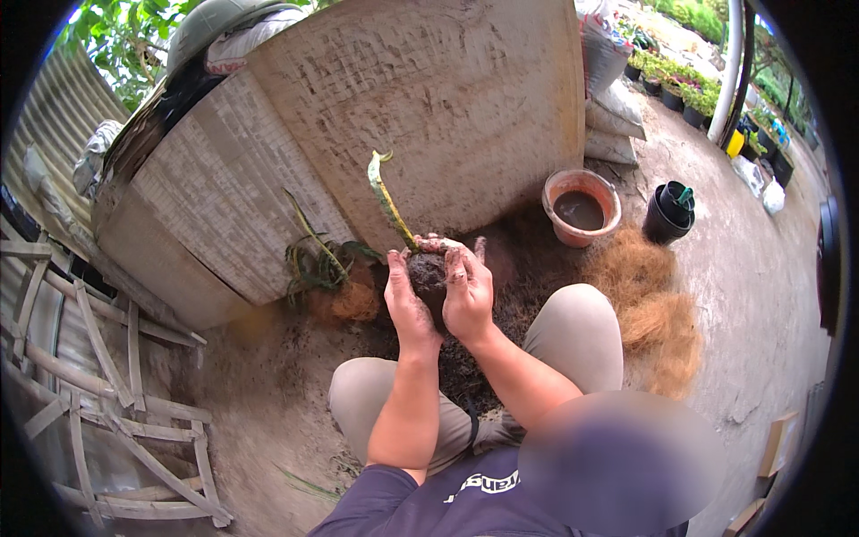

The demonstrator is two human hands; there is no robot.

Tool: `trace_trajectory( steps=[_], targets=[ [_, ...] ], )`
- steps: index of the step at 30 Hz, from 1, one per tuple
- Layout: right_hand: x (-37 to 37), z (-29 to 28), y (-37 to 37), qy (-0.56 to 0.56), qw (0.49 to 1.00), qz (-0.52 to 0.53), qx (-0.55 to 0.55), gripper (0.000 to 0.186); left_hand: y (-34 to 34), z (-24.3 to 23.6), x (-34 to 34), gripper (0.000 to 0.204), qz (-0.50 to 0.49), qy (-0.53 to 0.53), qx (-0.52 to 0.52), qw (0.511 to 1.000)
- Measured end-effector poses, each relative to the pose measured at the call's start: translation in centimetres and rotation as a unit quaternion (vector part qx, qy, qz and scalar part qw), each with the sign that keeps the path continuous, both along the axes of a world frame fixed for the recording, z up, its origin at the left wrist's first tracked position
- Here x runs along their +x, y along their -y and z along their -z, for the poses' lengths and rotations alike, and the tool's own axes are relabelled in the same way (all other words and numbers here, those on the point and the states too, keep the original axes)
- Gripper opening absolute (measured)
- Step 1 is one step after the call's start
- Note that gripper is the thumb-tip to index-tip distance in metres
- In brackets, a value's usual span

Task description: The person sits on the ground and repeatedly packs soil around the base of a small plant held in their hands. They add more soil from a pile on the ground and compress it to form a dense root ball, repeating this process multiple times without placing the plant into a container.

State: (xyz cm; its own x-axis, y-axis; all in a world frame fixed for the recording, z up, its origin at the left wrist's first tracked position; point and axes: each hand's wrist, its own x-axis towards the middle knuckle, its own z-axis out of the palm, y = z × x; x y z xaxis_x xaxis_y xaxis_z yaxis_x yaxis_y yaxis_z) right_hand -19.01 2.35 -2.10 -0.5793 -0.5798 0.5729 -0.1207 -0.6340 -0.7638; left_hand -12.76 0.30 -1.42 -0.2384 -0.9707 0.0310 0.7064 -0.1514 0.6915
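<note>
Between my two cupped hands sits a clump of dark, wet soil (427, 271). My left hand (408, 309) presses its left side, and my right hand (469, 295) curls round the right and far side. Mud coats the fingers of both. A long, narrow plant stem (390, 202), green with yellowish edges, rises from the clump and leans to the left. Its lower end is hidden by the soil and fingers. Below my hands, loose dark soil (458, 371) lies on the ground between my knees.
Leafy plants (313, 259) with brown fibre (356, 302) at their base lie to the left. At the right are an orange-brown pot (611, 210) of muddy liquid, stacked black pots (667, 224) and a heap of brown fibre (644, 309). A bamboo frame (107, 416) stands far left.
</note>
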Motion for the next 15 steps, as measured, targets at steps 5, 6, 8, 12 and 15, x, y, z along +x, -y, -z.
trace_trajectory(
  steps=[5,6,8,12,15],
  targets=[
    [-0.2,-0.3,-0.2,-0.049,0.994,-0.059,0.075,0.054,1.4,0.7,1.0,0.033,0.052,-0.025,0.08,0.995],
    [0.1,-0.2,0.0,-0.001,0.995,-0.081,0.059,0.054,1.6,0.4,1.2,0.032,0.075,-0.061,0.095,0.991],
    [0.3,0.1,0.0,0.068,0.992,-0.104,0.018,0.053,2.3,0.0,1.7,0.031,0.097,-0.114,0.16,0.976],
    [0.1,0.2,-0.2,-0.017,1.0,-0.002,0.01,0.052,1.8,-1.2,2.6,0.035,0.137,-0.127,0.145,0.972],
    [0.7,0.9,0.3,0.003,1.0,-0.004,-0.003,0.049,1.7,-1.2,2.1,0.035,0.127,-0.131,0.164,0.969]
  ],
)
